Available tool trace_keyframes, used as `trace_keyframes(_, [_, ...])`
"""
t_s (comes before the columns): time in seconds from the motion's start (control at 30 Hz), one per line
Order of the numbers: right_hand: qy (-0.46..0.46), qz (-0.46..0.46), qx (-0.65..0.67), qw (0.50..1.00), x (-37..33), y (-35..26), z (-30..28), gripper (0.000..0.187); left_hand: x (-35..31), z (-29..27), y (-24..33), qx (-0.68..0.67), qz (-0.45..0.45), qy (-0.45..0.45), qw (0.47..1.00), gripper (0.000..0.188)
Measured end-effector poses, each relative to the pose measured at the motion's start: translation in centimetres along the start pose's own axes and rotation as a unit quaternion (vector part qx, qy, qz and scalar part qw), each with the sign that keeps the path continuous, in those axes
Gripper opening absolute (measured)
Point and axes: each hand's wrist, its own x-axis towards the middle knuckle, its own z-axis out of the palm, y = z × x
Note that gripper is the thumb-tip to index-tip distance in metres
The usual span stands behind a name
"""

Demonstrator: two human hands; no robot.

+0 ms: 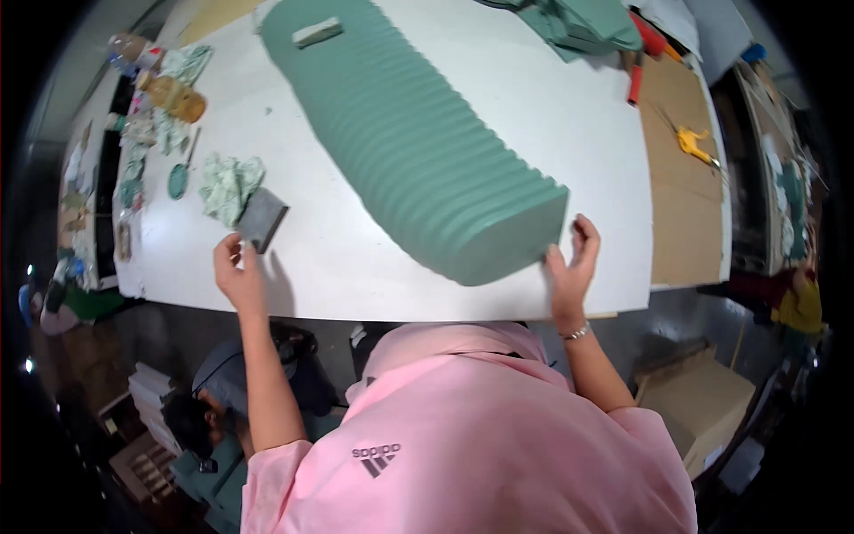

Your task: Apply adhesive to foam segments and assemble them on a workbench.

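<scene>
Left grip [238, 278] holds slab [264, 219]; right [574, 274] perhaps touches block [418, 160].

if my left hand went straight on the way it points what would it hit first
Likely the crumpled pale green cloth; the dark grey block is slightly right, by the fingertips of the left hand, perhaps touching them, though depth is unclear.

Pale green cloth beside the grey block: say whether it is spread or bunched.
Bunched: the pale green cloth sits as a creased heap beside the grey block, its folds piled up and outline irregular.
</scene>
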Motion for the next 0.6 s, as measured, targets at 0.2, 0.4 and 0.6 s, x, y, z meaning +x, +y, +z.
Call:
trace_keyframes(0.2, [-0.075,0.056,0.084,0.992,1.6,-3.0,1.7,0.087,3.4,2.8,2.5,-0.048,-0.021,-0.021,0.998,0.022])
trace_keyframes(0.4, [-0.042,0.104,0.045,0.993,2.1,-5.0,3.6,0.081,15.8,9.0,12.6,-0.035,0.274,-0.071,0.959,0.024])
trace_keyframes(0.6, [-0.021,0.107,-0.019,0.994,1.1,-5.6,4.2,0.084,23.1,15.1,16.9,-0.007,0.394,-0.122,0.911,0.022])
